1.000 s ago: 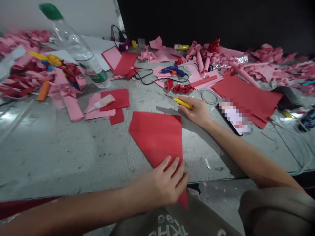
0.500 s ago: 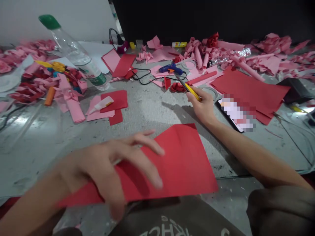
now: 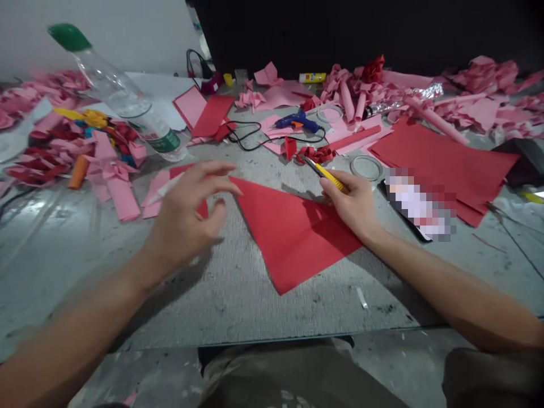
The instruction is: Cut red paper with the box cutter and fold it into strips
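A red sheet of paper lies at an angle on the grey table, one corner pointing toward me. My right hand is closed around a yellow utility knife, its blade pointing up and left above the sheet's far edge. The right wrist passes over the paper's right end and hides part of it. Just left of the sheet's upper left corner hovers my left hand, fingers curved and apart, holding nothing. Behind it, small red and pink paper pieces are partly covered.
A tilted plastic bottle stands at left beside pink paper scraps. Farther back are a blue glue gun with a black cord and a glue stick. On the right lie a phone, a tape ring and red sheets.
The red sheet has gone from the table's front edge to farther in and turned. My left hand has let go of it and moved up. My right hand keeps the knife.
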A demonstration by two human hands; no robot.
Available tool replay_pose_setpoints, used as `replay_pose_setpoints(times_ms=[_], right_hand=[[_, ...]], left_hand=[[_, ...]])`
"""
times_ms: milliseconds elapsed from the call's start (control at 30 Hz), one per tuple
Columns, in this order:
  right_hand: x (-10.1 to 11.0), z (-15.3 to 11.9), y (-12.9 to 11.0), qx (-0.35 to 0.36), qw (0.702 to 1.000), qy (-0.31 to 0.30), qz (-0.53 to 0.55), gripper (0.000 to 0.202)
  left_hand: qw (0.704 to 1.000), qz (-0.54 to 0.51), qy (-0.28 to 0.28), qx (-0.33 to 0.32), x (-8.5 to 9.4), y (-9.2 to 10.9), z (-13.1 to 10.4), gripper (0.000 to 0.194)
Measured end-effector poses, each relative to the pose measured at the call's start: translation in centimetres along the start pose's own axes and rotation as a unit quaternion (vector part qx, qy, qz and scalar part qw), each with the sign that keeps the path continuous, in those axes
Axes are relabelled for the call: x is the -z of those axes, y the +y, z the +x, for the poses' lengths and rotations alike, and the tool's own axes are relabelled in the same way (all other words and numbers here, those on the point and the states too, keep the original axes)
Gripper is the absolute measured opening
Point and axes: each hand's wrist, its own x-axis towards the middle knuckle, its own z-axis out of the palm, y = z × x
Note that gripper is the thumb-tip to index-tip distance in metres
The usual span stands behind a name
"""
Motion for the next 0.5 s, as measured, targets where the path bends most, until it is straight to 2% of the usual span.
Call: replay_pose_setpoints(times_ms=[67, 100, 167, 233, 333, 500], right_hand=[[-0.1, -0.6, -0.4, -0.006, 1.000, -0.013, 0.019, 0.037], [-0.2, -0.9, -0.6, -0.013, 0.999, -0.020, 0.031, 0.037], [-0.3, -1.5, -1.1, -0.036, 0.998, -0.031, 0.052, 0.036], [-0.5, -2.2, -1.7, -0.055, 0.996, -0.039, 0.061, 0.034], [-0.3, -2.9, -2.7, -0.047, 0.996, -0.065, 0.041, 0.031], [1.7, -3.8, -3.5, 0.083, 0.984, -0.151, -0.052, 0.025]], left_hand=[[0.995, 0.060, -0.038, -0.065, -0.8, 1.8, -1.2, 0.025], [0.989, 0.086, -0.088, -0.080, -1.4, 2.4, -1.8, 0.032], [0.971, 0.134, -0.174, -0.096, -2.6, 2.9, -3.1, 0.057], [0.955, 0.155, -0.233, -0.098, -3.6, 2.6, -4.2, 0.077], [0.950, 0.155, -0.252, -0.099, -4.5, 1.4, -5.4, 0.091], [0.954, 0.125, -0.253, -0.101, -4.7, -0.1, -6.3, 0.098]])
